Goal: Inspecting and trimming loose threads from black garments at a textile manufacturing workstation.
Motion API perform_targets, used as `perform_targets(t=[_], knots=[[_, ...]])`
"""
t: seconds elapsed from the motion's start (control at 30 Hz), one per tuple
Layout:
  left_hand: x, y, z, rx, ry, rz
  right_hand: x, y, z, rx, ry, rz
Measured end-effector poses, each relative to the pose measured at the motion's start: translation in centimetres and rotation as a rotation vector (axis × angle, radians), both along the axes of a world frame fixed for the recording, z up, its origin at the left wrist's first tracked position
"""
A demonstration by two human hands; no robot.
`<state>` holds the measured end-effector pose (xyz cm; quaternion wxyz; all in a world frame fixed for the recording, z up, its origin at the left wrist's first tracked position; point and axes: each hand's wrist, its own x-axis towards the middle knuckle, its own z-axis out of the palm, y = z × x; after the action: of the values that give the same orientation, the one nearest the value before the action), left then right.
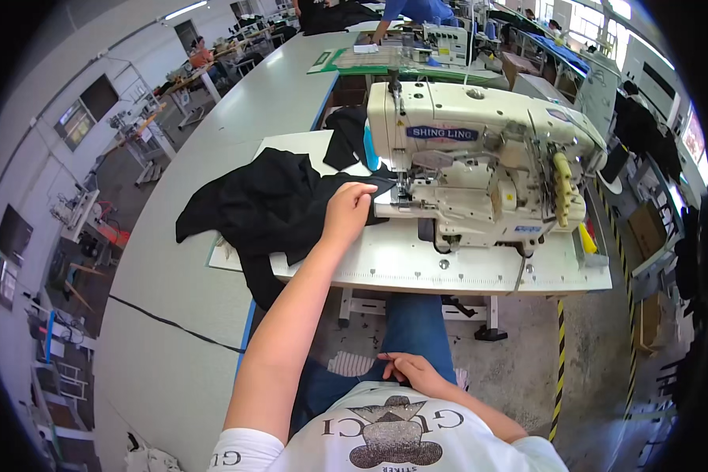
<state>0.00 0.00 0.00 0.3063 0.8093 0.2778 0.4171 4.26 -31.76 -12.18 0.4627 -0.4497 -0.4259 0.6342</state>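
A cream sewing machine stands on a white machine table in front of me. Black fabric lies bunched to its left, one edge running in under the needle area. My left hand is closed on that fabric close to the presser foot, its fingers drawn together. Down over my lap is my right hand, away from the machine. Its fingers are curled in, and a small dark thing seems to show by them; I cannot make out what it is.
A long pale table runs along the left, a dark cord across it. Black cloth pieces lie behind the needle. Yellow thread cones sit at the machine's right. A person in blue works at the far end.
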Motion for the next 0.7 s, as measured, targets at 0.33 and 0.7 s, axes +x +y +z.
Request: perform_targets(t=[0.33,0.7], knots=[[5.7,4.2,-0.6,-0.217,0.148,-0.129,1.9,1.8,-0.4,-0.171,0.115,-0.093],[5.7,4.8,-1.2,-0.27,0.043,-0.145,1.9,3.8,-1.1,-0.237,0.102,-0.003]])
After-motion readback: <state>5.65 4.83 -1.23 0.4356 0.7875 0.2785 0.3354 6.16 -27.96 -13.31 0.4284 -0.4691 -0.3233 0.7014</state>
